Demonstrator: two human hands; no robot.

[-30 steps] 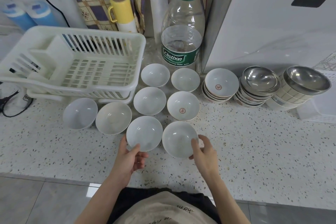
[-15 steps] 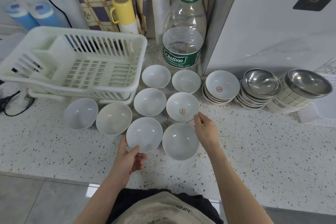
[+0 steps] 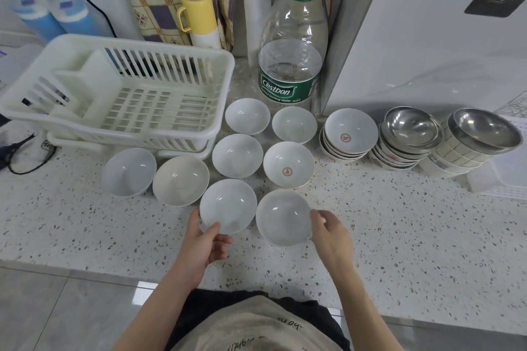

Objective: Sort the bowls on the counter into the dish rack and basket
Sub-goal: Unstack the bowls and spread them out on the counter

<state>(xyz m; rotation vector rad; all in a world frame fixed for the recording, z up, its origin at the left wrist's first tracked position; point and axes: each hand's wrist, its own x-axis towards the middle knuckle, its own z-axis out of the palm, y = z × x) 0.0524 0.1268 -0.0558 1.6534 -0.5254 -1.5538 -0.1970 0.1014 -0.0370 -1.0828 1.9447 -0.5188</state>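
Head view: the near-left bowl (image 3: 228, 206) is pinched at its near rim by the left hand (image 3: 206, 246), thumb on the inside, fingers curled beneath. The right hand (image 3: 332, 234) is held with loosely spread fingers beside the right rim of the near-right bowl (image 3: 283, 217); whether the rim is touched cannot be told. Both bowls sit on the speckled counter (image 3: 399, 222).

Eight single white bowls are counted on the counter: six in three rows of two, of which one, the marked bowl (image 3: 288, 165), bears a red emblem, and two more to the left, a bluish bowl (image 3: 129, 172) and a cream bowl (image 3: 181, 180), just in front of the rack (image 3: 119, 100). The white rack is seen with no bowls in it.

To the right, three stacks are lined up: emblem bowls (image 3: 349, 137), then a stack (image 3: 407, 138) topped by a steel bowl, then a leaning stack (image 3: 473, 141) also topped by steel, against a white basket (image 3: 507, 177). One water bottle (image 3: 293, 45) is stood behind the bowls, with one yellow flask (image 3: 199, 18) beside it.
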